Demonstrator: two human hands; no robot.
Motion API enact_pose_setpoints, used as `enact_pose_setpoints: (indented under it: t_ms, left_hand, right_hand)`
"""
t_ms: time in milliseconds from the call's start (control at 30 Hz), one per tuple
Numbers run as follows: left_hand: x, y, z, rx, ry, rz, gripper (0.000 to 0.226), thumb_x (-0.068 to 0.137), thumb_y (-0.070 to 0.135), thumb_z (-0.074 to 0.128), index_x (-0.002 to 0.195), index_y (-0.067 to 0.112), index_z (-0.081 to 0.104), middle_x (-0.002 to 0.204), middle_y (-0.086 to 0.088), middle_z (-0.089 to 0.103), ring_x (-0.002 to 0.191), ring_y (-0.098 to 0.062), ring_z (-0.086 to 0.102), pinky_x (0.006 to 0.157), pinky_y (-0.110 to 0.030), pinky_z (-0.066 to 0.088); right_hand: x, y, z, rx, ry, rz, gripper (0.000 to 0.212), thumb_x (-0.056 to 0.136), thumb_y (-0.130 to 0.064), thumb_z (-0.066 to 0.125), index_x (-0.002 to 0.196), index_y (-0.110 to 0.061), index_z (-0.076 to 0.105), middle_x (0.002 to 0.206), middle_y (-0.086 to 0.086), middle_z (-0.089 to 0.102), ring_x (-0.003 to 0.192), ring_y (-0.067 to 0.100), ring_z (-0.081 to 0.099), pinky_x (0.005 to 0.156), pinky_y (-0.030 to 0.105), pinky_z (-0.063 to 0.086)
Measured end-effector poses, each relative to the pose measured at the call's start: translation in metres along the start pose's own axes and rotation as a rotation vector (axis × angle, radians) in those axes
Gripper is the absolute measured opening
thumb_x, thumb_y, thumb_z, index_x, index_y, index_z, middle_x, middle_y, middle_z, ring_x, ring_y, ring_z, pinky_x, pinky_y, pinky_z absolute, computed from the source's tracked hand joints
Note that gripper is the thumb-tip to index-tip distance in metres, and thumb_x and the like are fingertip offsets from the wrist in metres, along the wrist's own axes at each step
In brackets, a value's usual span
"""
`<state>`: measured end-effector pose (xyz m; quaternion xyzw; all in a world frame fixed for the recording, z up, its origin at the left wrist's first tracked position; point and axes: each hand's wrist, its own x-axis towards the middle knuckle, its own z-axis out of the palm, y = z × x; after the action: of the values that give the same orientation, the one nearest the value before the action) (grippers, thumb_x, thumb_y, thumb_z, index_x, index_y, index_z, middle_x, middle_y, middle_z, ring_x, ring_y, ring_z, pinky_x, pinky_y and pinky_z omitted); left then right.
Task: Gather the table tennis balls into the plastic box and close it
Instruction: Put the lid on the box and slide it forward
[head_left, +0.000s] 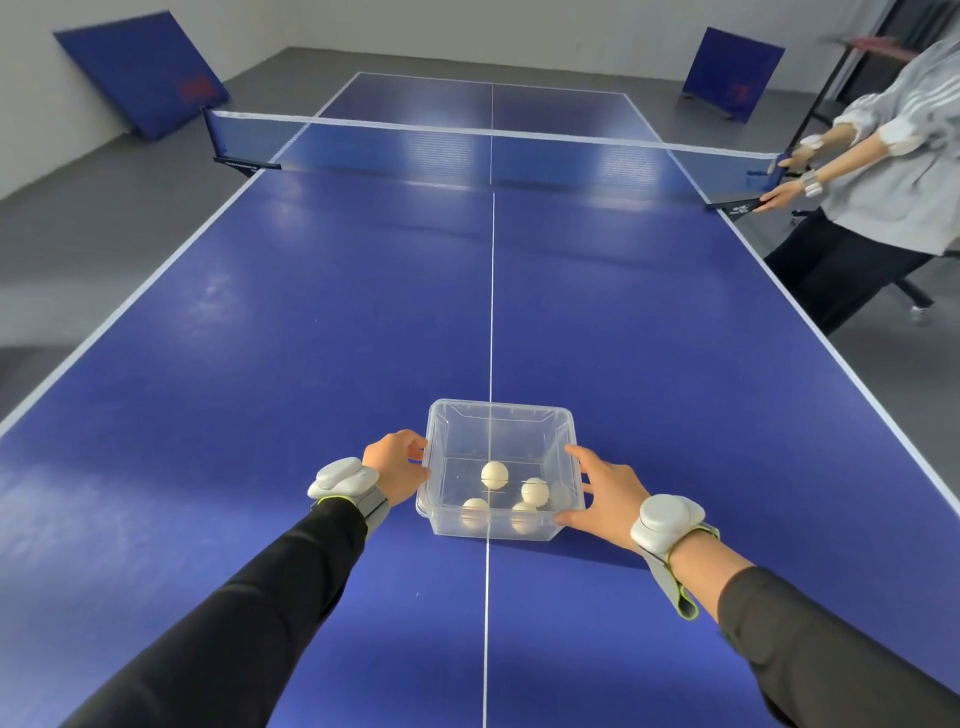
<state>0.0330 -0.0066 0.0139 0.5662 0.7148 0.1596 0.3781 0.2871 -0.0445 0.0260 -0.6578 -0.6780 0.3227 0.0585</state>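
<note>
Sitting on the white centre line of the blue worktop (260, 364), near its close end, the clear plastic box (563, 447) has no lid on and holds four white table tennis balls (494, 474) on its floor. The left hand (396, 470) grips the box's left rim with curled fingers, while the right hand (605, 493) clasps its right wall, thumb at the near corner. Across the net (467, 143), a person in a grey top (893, 171) handles the right-hand net post.
</note>
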Motion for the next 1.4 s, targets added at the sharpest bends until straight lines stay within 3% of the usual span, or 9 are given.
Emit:
enact_pose_setpoints:
  t_ms: [367, 500, 600, 800, 933, 1000, 1067, 1133, 1400]
  left_hand:
    - [-0.001, 0.006, -0.007, 0.177, -0.115, -0.053, 0.033, 0.074, 0.009, 0.070, 0.103, 0.012, 0.055, 0.106, -0.007, 0.064, 0.086, -0.022, 0.060, 0.069, -0.026, 0.054]
    - [0.011, 0.011, -0.020, -0.062, -0.242, -0.171, 0.024, 0.074, 0.000, 0.071, 0.087, 0.012, 0.055, 0.101, -0.010, 0.058, 0.092, -0.026, 0.060, 0.087, -0.042, 0.057]
    - [0.030, 0.017, -0.028, -0.096, -0.020, -0.135, 0.014, 0.081, 0.006, 0.061, 0.070, 0.014, 0.057, 0.089, -0.011, 0.059, 0.086, -0.028, 0.059, 0.091, -0.044, 0.055]
    - [0.054, 0.025, -0.017, 0.050, 0.083, -0.087, 0.032, 0.093, 0.005, 0.046, 0.123, 0.002, 0.056, 0.121, -0.009, 0.060, 0.112, -0.027, 0.059, 0.091, -0.034, 0.052]
    - [0.059, 0.030, -0.010, -0.075, -0.013, -0.152, 0.028, 0.092, 0.008, 0.046, 0.118, 0.002, 0.057, 0.125, -0.013, 0.059, 0.116, -0.032, 0.058, 0.095, -0.038, 0.051]
    - [0.065, 0.031, -0.007, -0.200, -0.027, -0.193, 0.020, 0.091, 0.006, 0.044, 0.090, 0.011, 0.063, 0.106, -0.016, 0.061, 0.096, -0.031, 0.061, 0.091, -0.042, 0.054]
    - [0.071, 0.031, -0.008, -0.203, -0.047, -0.185, 0.026, 0.089, 0.004, 0.045, 0.071, 0.018, 0.056, 0.098, -0.013, 0.059, 0.088, -0.027, 0.058, 0.091, -0.044, 0.055]
    - [0.075, 0.032, -0.010, -0.235, -0.082, -0.204, 0.027, 0.089, 0.002, 0.047, 0.069, 0.018, 0.056, 0.098, -0.012, 0.059, 0.089, -0.026, 0.058, 0.092, -0.043, 0.055]
    - [0.072, 0.044, -0.016, -0.265, -0.170, -0.290, 0.025, 0.083, -0.002, 0.063, 0.108, -0.001, 0.064, 0.103, -0.013, 0.062, 0.095, -0.024, 0.060, 0.085, -0.038, 0.058]
  right_hand:
    - [0.001, 0.002, -0.010, -0.142, -0.101, 0.006, 0.097, 0.071, -0.043, 0.075, 0.145, -0.019, 0.017, 0.143, 0.009, 0.046, 0.126, 0.028, 0.050, 0.101, 0.039, 0.046]
    - [0.010, -0.001, -0.031, 0.051, -0.044, 0.098, 0.084, 0.073, -0.058, 0.066, 0.140, -0.022, 0.030, 0.141, 0.004, 0.047, 0.125, 0.024, 0.049, 0.102, 0.037, 0.042]
    - [0.032, -0.002, -0.045, 0.208, 0.075, 0.201, 0.058, 0.086, -0.052, 0.051, 0.133, -0.019, 0.041, 0.134, 0.003, 0.054, 0.118, 0.026, 0.054, 0.102, 0.036, 0.043]
    - [0.076, -0.002, -0.038, 0.056, 0.102, 0.224, 0.041, 0.097, -0.033, 0.033, 0.134, -0.017, 0.043, 0.139, 0.005, 0.051, 0.122, 0.029, 0.050, 0.100, 0.033, 0.039]
    - [0.094, 0.002, -0.031, -0.041, 0.033, 0.236, 0.042, 0.100, -0.025, 0.025, 0.139, -0.014, 0.037, 0.139, 0.010, 0.049, 0.121, 0.033, 0.050, 0.099, 0.036, 0.041]
    - [0.101, 0.004, -0.029, -0.045, 0.010, 0.249, 0.037, 0.100, -0.021, 0.025, 0.127, -0.013, 0.048, 0.119, 0.011, 0.059, 0.106, 0.033, 0.055, 0.085, 0.033, 0.044]
    - [0.106, 0.004, -0.027, 0.047, 0.015, 0.269, 0.031, 0.098, -0.019, 0.027, 0.102, -0.013, 0.057, 0.094, 0.008, 0.060, 0.092, 0.033, 0.056, 0.074, 0.031, 0.047]
    - [0.112, 0.008, -0.024, 0.263, 0.040, 0.314, 0.031, 0.095, -0.020, 0.031, 0.104, -0.012, 0.059, 0.100, 0.010, 0.063, 0.095, 0.033, 0.061, 0.088, 0.042, 0.052]
    - [0.115, 0.004, -0.033, 0.736, -0.055, 0.426, 0.021, 0.087, -0.003, 0.049, 0.068, -0.010, 0.054, 0.070, 0.006, 0.057, 0.064, 0.016, 0.056, 0.061, 0.027, 0.051]
